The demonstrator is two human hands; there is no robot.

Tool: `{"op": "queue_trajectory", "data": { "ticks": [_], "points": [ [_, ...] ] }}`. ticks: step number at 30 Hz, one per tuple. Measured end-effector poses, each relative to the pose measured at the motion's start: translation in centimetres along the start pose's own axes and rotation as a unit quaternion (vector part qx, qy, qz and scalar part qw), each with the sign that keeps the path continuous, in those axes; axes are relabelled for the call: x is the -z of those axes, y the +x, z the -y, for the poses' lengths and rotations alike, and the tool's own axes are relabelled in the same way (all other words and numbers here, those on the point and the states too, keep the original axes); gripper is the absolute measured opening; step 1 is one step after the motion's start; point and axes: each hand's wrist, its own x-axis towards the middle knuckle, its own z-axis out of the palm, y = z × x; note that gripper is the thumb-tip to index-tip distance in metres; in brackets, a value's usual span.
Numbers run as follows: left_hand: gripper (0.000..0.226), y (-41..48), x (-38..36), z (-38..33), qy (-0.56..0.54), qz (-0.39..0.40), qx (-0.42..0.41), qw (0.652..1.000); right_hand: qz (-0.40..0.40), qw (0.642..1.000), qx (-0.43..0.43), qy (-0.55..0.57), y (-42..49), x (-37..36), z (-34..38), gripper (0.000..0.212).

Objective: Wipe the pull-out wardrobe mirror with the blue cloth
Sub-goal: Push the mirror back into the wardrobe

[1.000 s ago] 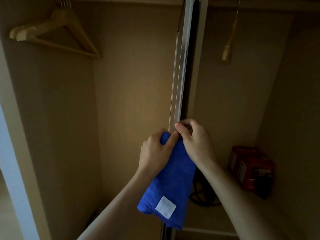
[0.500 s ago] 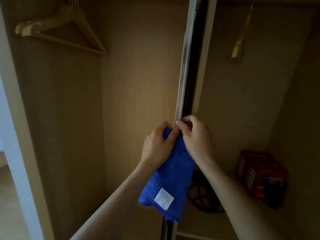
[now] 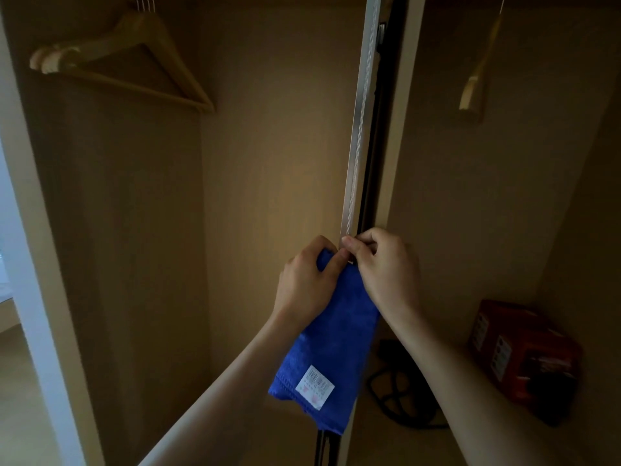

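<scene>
Gripping the blue cloth [image 3: 336,331] with the left hand [image 3: 305,284]; seemingly pinching the pull-out mirror [image 3: 361,112] by its edge with the right hand [image 3: 386,274].

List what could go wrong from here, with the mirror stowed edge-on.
1. The right hand pinches the mirror edge with fingertips only; that grip may slip, or fingers could get nipped against the partition.
2. The blue cloth, held by the left hand, hangs across the same edge and might snag in the slot.
</scene>
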Motion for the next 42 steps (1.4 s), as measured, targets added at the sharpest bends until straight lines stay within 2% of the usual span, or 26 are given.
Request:
{"op": "queue_trajectory", "data": {
  "ticks": [10, 15, 18, 21, 26, 30, 34, 38, 42],
  "points": [
    [0.027, -0.3, -0.2, 0.2, -0.023, 0.000, 0.013, 1.000, -0.007, 1.000, -0.001, -0.010, -0.7, -0.1, 0.2, 0.020],
    [0.024, -2.2, -0.2, 1.2, -0.098, 0.008, 0.032, 0.995, 0.063, 0.998, -0.026, -0.012, -2.0, 0.3, -0.2, 0.016],
    [0.023, -3.4, 0.3, 1.9, -0.139, 0.006, 0.042, 0.989, 0.105, 0.992, -0.069, 0.030, -4.0, 0.8, -0.3, 0.021],
    [0.023, -3.9, 0.9, 2.3, -0.163, 0.015, 0.043, 0.986, 0.133, 0.976, -0.122, 0.122, -6.1, 1.6, 0.4, 0.027],
    [0.024, -4.9, 1.2, 3.0, -0.214, 0.035, 0.055, 0.975, 0.138, 0.956, -0.177, 0.187, -9.5, 2.4, 2.1, 0.035],
    [0.032, -6.9, 0.7, 3.5, -0.277, 0.084, 0.091, 0.953, 0.109, 0.945, -0.231, 0.204, -12.4, 2.3, 2.4, 0.044],
    [0.036, -9.6, 0.5, 4.2, -0.311, 0.166, 0.134, 0.926, 0.042, 0.944, -0.270, 0.183, -15.7, 2.2, 2.1, 0.032],
    [0.042, -13.3, 0.6, 6.1, -0.369, 0.279, 0.184, 0.867, -0.027, 0.939, -0.300, 0.168, -19.3, 1.9, 2.1, 0.035],
    [0.051, -16.6, 0.4, 7.6, -0.393, 0.367, 0.225, 0.812, -0.065, 0.916, -0.359, 0.167, -22.4, 1.8, 1.8, 0.039]
  ]
}}
